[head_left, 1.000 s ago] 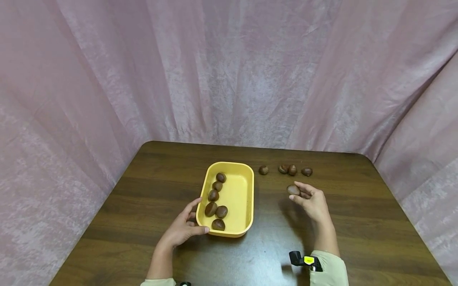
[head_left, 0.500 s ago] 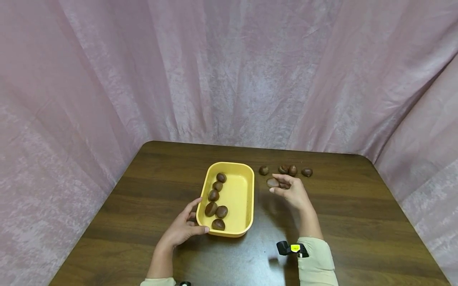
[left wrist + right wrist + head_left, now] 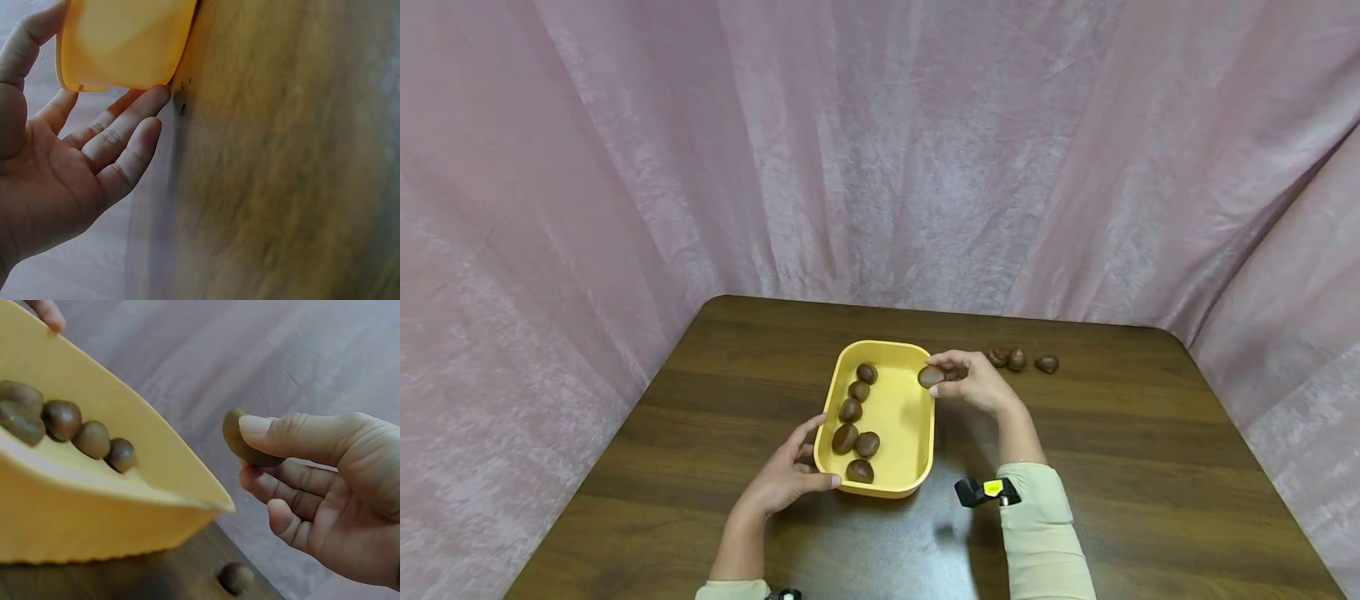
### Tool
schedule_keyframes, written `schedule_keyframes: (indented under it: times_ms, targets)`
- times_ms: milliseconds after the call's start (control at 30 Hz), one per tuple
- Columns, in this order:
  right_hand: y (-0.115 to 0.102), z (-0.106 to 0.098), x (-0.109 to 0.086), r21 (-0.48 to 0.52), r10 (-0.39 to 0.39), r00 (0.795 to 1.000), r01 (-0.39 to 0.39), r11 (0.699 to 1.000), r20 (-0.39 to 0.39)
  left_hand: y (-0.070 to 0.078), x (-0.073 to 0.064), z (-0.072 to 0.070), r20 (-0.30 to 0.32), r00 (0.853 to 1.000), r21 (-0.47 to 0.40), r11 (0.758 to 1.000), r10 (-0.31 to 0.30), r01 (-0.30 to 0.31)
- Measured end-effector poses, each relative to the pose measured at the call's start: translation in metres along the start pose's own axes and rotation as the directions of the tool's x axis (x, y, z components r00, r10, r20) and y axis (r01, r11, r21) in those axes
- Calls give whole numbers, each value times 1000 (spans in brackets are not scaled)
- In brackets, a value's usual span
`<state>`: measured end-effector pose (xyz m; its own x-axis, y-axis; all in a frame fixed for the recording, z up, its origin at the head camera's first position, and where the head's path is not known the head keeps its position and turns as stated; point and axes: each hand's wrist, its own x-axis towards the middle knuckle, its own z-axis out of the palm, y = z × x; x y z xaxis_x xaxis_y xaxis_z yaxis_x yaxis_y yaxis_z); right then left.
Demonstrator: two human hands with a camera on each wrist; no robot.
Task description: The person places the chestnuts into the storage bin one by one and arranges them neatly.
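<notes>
A yellow rectangular container point(image 3: 901, 412) stands on the table, with several chestnuts point(image 3: 845, 438) along its left side. My left hand point(image 3: 786, 479) holds its near-left corner, thumb at the near rim and fingers along the left wall; the left wrist view shows the fingers point(image 3: 122, 134) against the outside. Above the container's far-right rim, my right hand point(image 3: 977, 383) pinches a chestnut point(image 3: 930, 377) between thumb and fingers. The right wrist view shows this chestnut point(image 3: 240, 440) apart from the rim.
Several loose chestnuts lie on the brown wooden table point(image 3: 1120, 450) beyond my right hand, among them one at the right point(image 3: 1047, 363). One chestnut point(image 3: 236, 578) lies beside the container in the right wrist view. Pink curtains point(image 3: 880, 167) hang around the table.
My right hand has moved left with the pinched chestnut, from over the table to the container's right rim. It now hides a loose chestnut. The left hand and container stay nearly in place.
</notes>
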<state>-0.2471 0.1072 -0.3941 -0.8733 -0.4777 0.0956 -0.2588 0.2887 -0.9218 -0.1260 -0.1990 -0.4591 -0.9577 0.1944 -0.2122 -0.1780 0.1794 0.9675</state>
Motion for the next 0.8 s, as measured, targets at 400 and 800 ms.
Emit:
schedule_keyframes:
  times_ms: [400,800]
  targets:
    - [14,27,42,17,71,967,-78,997,244,2,1,1,11,1000,-10,1000,7,-7]
    - [18,59,70,-209,222,891,-148,967,396,1,-1,-1,15,1000,-12,1000,21,-21]
